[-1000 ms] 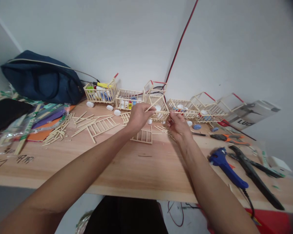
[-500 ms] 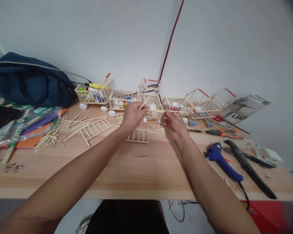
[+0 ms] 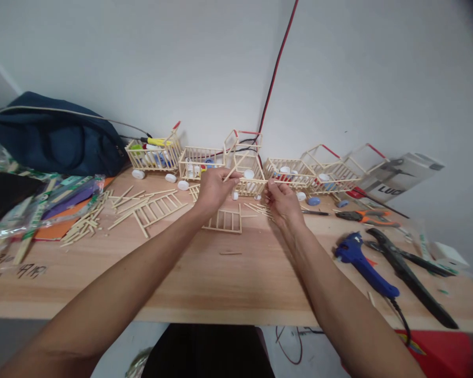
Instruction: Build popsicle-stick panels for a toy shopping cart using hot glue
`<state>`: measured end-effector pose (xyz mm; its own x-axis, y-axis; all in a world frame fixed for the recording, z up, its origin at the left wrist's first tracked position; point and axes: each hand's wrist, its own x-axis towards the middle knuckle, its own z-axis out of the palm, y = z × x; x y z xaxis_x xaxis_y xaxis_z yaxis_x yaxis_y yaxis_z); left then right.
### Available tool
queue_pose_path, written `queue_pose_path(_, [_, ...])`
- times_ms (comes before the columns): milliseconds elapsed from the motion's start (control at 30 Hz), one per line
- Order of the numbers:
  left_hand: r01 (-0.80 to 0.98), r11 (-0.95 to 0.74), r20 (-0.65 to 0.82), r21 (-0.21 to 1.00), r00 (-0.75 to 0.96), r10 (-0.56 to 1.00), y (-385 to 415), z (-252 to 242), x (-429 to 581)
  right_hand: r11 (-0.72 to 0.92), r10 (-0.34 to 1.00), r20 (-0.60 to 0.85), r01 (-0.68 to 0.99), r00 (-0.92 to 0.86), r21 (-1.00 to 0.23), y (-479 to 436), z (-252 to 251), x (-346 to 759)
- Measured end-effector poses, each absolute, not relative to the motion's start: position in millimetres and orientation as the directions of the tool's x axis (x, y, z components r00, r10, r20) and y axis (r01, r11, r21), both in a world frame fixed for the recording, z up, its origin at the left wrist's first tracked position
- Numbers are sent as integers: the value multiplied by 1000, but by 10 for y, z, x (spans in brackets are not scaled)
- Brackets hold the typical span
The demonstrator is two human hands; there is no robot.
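Observation:
My left hand (image 3: 213,188) pinches thin wooden sticks (image 3: 235,169) above the table, its fingers closed on them. My right hand (image 3: 280,201) is closed too, pinching the other end of a thin stick (image 3: 271,181) level with the left hand. Both hands hover in front of a stick-built cart (image 3: 249,167) with a red handle. A small ladder-like stick panel (image 3: 224,220) lies flat on the wooden table (image 3: 228,273) just below the hands.
Several more stick carts (image 3: 154,153) line the wall with white caps beside them. Loose sticks and a long ladder frame (image 3: 153,207) lie left. A blue glue gun (image 3: 362,265), black cutters (image 3: 410,275) and orange pliers (image 3: 364,215) lie right. A navy bag (image 3: 55,136) sits far left.
Both hands stay pinched on the sticks in front of the cart. The view shifted slightly; the hands barely moved relative to the table.

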<state>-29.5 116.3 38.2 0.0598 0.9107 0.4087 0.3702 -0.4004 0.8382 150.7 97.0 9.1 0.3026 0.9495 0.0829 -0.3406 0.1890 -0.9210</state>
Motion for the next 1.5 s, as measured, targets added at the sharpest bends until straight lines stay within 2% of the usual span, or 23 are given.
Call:
queue_pose_path(533, [351,-397,398,848,72,914,1172,382,-286,238,909,112,-280,401,-930,992,23,1471])
queue_pose_path(1067, [346,-457,470,819,52,881,1197,345,-277,177,945,87,-270,316,-946,955,79,1498])
queue_pose_path(1167, [349,-467,487,812,34,873,1201,330,-284,60,980,26,-165,199,-984,909,183,1634])
queue_pose_path(1267, [370,-450,478,813,18,878,1200,331,-294,-49,996,-42,95,79,-994,844,316,1799])
queue_pose_path(1300, [374,-447,475,813,20,880,1201,333,-297,-13,997,0,163,82,-987,824,358,1835])
queue_pose_path(1367, [378,-446,473,811,25,881,1205,337,-300,171,959,228,299,168,-939,793,426,1858])
queue_pose_path(1433, [382,-450,477,807,27,879,1211,339,-300,349,832,512,516,214,-782,780,462,1828])
queue_pose_path(1500, [383,-456,482,803,31,875,1217,340,-298,390,732,670,727,127,-565,782,465,1775])
